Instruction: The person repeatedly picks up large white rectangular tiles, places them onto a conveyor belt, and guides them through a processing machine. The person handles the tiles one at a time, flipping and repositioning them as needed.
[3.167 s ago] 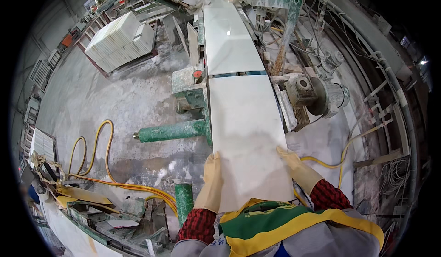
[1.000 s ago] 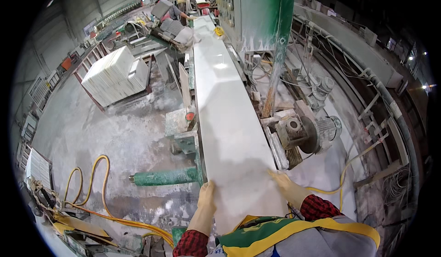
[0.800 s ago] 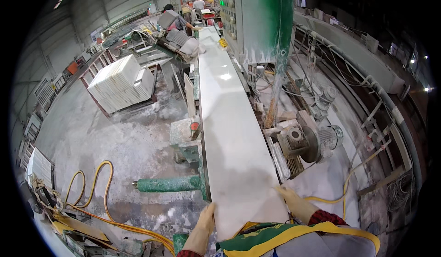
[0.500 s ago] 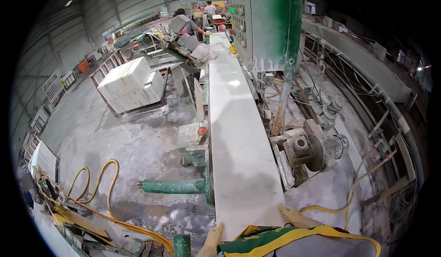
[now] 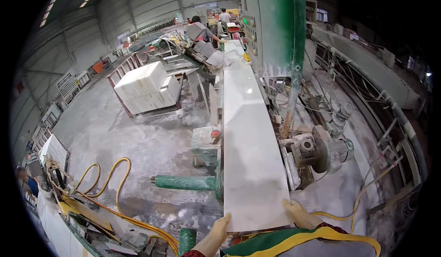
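A long white stone slab [image 5: 253,165] lies flat on a narrow machine bed and runs away from me. My left hand [image 5: 219,228] is closed on its near left corner, fingers partly hidden by the edge. At the near right corner, my right hand [image 5: 298,213] grips the slab's side edge, thumb on top. Farther along, pale slab surface [image 5: 239,78] continues under a motor-like unit [image 5: 206,50]. A green and yellow apron [image 5: 275,244] covers my front just below the slab's near edge.
Left of the bed, a green roller [image 5: 183,182] sticks out. Stacked white slabs [image 5: 147,87] stand on a rack, and yellow hoses [image 5: 120,183] cross the floor. A motor [image 5: 337,151] and green control cabinet [image 5: 280,27] flank the right. A co-worker [image 5: 206,33] reaches toward the far end.
The whole view has shifted, with the scene now farther right. The slab's near edge and more of both forearms have come into sight. Both hands stay at the slab's near corners.
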The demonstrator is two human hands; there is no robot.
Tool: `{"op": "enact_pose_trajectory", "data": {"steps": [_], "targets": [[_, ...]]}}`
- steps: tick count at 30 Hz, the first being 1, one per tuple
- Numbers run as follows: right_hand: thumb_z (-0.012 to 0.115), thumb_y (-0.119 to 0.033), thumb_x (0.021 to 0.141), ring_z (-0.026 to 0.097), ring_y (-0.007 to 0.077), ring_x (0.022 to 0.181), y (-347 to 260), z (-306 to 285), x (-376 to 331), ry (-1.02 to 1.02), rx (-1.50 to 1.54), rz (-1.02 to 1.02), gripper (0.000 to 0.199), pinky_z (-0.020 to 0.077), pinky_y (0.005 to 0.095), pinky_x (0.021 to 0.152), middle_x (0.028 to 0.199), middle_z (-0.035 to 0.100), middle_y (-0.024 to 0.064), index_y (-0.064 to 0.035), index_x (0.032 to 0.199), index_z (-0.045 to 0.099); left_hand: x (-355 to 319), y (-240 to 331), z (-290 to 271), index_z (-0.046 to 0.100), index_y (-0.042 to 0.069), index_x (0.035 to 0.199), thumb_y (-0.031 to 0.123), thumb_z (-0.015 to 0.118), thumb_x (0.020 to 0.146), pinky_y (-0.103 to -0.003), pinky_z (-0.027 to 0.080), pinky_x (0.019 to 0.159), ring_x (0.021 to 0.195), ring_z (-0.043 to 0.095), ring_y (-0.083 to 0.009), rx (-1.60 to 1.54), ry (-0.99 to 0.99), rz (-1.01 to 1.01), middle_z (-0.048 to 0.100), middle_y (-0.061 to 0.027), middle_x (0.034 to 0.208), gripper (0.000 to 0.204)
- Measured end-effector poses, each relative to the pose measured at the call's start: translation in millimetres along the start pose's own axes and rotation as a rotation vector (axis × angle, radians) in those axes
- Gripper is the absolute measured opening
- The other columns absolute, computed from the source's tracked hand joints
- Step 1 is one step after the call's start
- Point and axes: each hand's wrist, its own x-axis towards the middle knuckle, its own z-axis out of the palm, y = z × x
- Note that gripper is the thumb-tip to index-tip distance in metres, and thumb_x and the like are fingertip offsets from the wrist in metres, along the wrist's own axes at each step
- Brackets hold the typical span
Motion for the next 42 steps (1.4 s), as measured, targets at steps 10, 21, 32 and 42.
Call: {"op": "enact_pose_trajectory", "data": {"steps": [10,21,32,42], "targets": [[0.082,-0.041,0.083,0.049,0.0463,0.143,-17,43,-47,-0.047,-0.832,-0.97,0.085,0.0409,0.0505,0.121,0.156,0.052,0.0261,-0.0054,0.155,0.052,24,-23,-14,0.067,-0.001,0.123,0.041,0.058,0.11,-0.041,0.058,0.07,0.077,0.07,-0.0271,-0.136,-0.173,0.161,0.074,-0.012,0.103,0.046],[0.067,-0.016,0.085,0.047,0.0394,0.144,-28,91,-30,0.039,-1.18,-1.327,0.071,0.0367,0.0518,0.123,0.154,0.052,0.0161,-0.0112,0.154,0.052,20,-39,-10,0.066,-0.001,0.122,0.033,0.056,0.109,-0.038,0.06,0.072,0.083,0.073,-0.026,-0.293,-0.16,0.336,0.073,-0.0155,0.105,0.038],[0.07,-0.015,0.08,0.052,0.0381,0.131,-16,105,-1,0.134,-1.078,-1.443,0.065,0.0405,0.0519,0.118,0.138,0.056,0.0174,-0.005,0.142,0.057,-76,-132,-73,0.05,-0.003,0.15,0.031,0.058,0.109,-0.046,0.058,0.102,0.133,0.064,-0.0381,-0.521,0.34,0.221,0.061,-0.0264,0.149,0.054],[0.072,-0.013,0.084,0.048,0.0373,0.14,-28,107,2,-0.076,-1.199,-1.319,0.07,0.0372,0.0483,0.123,0.145,0.055,0.015,-0.0094,0.151,0.051,-255,-185,-51,0.073,0.0,0.118,0.051,0.053,0.108,-0.039,0.057,0.096,0.104,0.076,-0.0278,0.491,0.621,-0.039,0.079,-0.0152,0.113,0.056]]}}
